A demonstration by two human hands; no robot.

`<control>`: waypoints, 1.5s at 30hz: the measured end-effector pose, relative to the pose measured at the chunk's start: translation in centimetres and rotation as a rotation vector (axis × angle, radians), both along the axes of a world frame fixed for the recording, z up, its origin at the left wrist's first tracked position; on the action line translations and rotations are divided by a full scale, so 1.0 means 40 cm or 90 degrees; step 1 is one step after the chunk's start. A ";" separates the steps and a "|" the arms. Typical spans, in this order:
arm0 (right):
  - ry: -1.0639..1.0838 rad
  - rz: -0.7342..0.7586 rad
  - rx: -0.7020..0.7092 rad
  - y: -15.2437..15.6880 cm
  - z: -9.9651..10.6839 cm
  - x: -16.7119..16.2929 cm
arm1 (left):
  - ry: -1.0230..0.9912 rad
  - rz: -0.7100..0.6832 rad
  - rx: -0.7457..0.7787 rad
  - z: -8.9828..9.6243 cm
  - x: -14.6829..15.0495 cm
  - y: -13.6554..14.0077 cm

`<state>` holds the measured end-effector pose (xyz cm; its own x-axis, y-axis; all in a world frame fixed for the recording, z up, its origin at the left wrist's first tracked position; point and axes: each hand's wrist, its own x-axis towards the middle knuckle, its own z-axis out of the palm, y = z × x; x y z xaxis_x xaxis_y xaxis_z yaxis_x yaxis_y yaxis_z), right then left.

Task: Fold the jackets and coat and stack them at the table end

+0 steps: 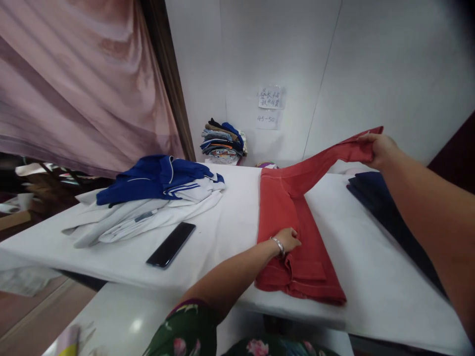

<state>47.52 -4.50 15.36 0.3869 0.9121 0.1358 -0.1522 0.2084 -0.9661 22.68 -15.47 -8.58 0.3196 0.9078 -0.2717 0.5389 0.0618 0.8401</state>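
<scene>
A red long-sleeved jacket (276,207) lies on the white-covered table in front of me, its body folded lengthwise and its hem toward me. My right hand (378,148) is closed on the cuff end of one sleeve, holding it up and out to the right, so the sleeve stretches above the table. On the lower middle of the jacket, beside a pocket flap, rests my left hand (287,241), with a silver bracelet (278,246) at the wrist. Its fingers are curled in and seem to grip the red cloth.
Blue and white garments (159,183) lie heaped on the left, with a black phone (171,244) nearer me. Dark navy clothing (386,207) is on the right, partly behind my right arm. A folded clothes stack (222,143) stands at the wall below handwritten paper signs (270,97).
</scene>
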 end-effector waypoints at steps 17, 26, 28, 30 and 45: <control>-0.929 0.583 0.061 -0.355 -0.331 -0.388 | -0.647 0.342 -0.207 0.000 -0.199 -0.009; -1.092 0.607 0.070 -0.433 -0.477 -0.443 | -0.544 0.261 0.009 -0.053 -0.196 -0.012; -1.074 0.628 0.082 -0.441 -0.466 -0.435 | -0.316 0.261 0.120 -0.054 -0.203 -0.021; -1.075 0.652 0.092 -0.450 -0.460 -0.431 | -0.059 0.239 0.223 -0.049 -0.217 -0.035; -0.961 0.206 0.053 -0.071 -0.511 -0.444 | 0.251 0.126 0.293 -0.043 -0.231 -0.066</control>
